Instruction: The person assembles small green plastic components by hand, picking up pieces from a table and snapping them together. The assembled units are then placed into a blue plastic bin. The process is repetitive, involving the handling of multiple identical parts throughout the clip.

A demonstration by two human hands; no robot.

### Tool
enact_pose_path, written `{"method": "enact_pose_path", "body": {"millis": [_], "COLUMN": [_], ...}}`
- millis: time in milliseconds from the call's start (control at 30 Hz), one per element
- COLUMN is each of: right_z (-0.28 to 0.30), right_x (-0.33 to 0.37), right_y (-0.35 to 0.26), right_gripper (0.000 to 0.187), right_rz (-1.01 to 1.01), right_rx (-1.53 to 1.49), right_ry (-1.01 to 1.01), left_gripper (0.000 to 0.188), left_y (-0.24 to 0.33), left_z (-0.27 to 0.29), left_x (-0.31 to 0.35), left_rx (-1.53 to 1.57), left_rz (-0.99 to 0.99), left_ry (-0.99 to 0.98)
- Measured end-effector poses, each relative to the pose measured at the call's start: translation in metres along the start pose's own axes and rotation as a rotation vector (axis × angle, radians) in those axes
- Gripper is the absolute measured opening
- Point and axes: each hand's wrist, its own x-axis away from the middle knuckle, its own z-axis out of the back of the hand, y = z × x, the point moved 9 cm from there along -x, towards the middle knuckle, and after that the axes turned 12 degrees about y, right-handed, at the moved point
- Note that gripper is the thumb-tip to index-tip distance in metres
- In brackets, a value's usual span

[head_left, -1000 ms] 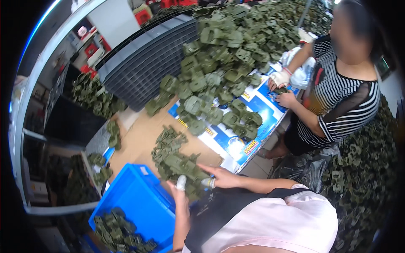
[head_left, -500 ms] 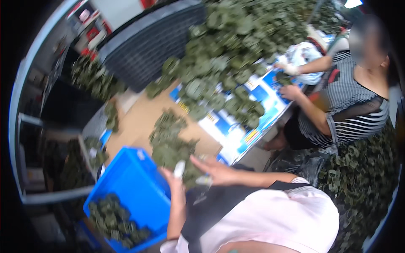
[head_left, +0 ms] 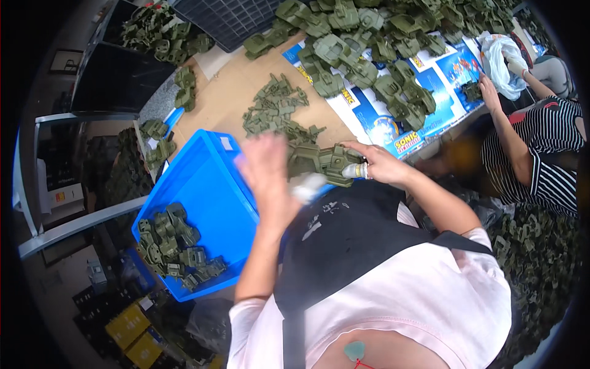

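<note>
An olive-green plastic toy vehicle body (head_left: 329,161) lies at the near edge of the table, in front of my apron. My right hand (head_left: 384,166) grips its right end, with white tape round the thumb. My left hand (head_left: 267,175) is raised at the vehicle's left side, blurred by motion. Its fingers look stretched out and I see nothing in them; its thumb is also wrapped in white. Just beyond is a heap of small green plastic parts (head_left: 276,107) on brown cardboard (head_left: 230,92).
Left of me stands a blue bin (head_left: 212,197) with several green vehicle bodies (head_left: 175,243) inside. More vehicle bodies (head_left: 362,46) crowd the table's far side, near a dark crate (head_left: 230,21). At right, a co-worker's hand (head_left: 490,95) is by a white plastic bag (head_left: 504,64).
The view has shifted and sharpened. My right hand is now on a vehicle body. My left hand has lifted and blurs. The co-worker's body sits further right in view.
</note>
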Motion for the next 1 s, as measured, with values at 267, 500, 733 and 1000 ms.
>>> {"method": "enact_pose_path", "body": {"millis": [267, 500, 733, 1000], "right_z": [-0.024, -0.031, -0.016, 0.023], "right_x": [0.050, 0.044, 0.035, 0.028], "right_y": [-0.013, 0.009, 0.015, 0.001], "right_gripper": [0.056, 0.047, 0.049, 0.068], "right_rz": [0.340, 0.071, 0.095, 0.206], "right_rx": [0.456, 0.136, -0.042, 0.262], "right_ry": [-0.037, -0.089, -0.056, 0.106], "left_gripper": [0.081, 0.078, 0.095, 0.085], "left_y": [0.018, 0.020, 0.009, -0.056], "left_z": [-0.118, -0.115, -0.060, -0.067], "left_x": [0.081, 0.085, 0.023, 0.123], "left_rx": [0.394, 0.408, 0.367, 0.928], "left_rz": [0.160, 0.176, 0.047, 0.845], "left_ry": [-1.050, -1.070, -0.724, -0.560]}}
